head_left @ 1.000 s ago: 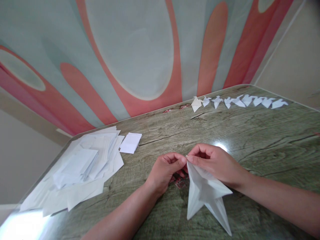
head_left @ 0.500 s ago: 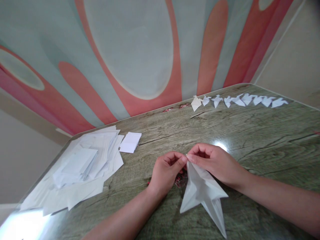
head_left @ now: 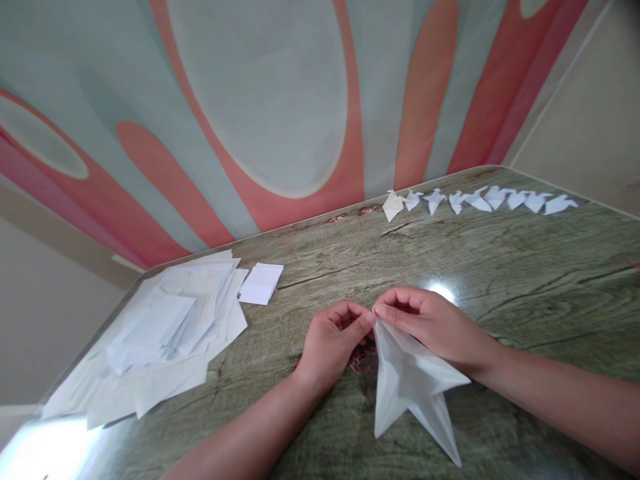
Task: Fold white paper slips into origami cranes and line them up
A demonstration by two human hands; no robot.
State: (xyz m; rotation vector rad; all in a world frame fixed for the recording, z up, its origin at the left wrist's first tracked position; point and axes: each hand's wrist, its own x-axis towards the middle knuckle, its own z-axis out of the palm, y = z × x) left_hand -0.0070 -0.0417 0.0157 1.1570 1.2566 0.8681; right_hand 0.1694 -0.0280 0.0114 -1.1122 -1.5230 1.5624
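A white folded paper [head_left: 413, 380] with several long points hangs over the table, its top tip pinched between both hands. My left hand [head_left: 340, 337] is closed, thumb and forefinger pressed together at that tip. On the tip's right side my right hand [head_left: 433, 323] is closed too, its thumb and fingers pinching the paper. The fingertips of the two hands touch or nearly touch. The paper's lower points spread downward and to the right, below my right hand.
Loose white sheets [head_left: 175, 387] lie at the left with a smaller folded stack [head_left: 155, 327] on top. Beside them is a small white paper pile [head_left: 261, 283]. Several folded paper figures [head_left: 495, 197] line the back right of the wooden table [head_left: 320, 267], near the patterned wall [head_left: 260, 100].
The lower points of the folded paper have swung to the right. Both hands keep their pinch at the tip and have hardly moved.
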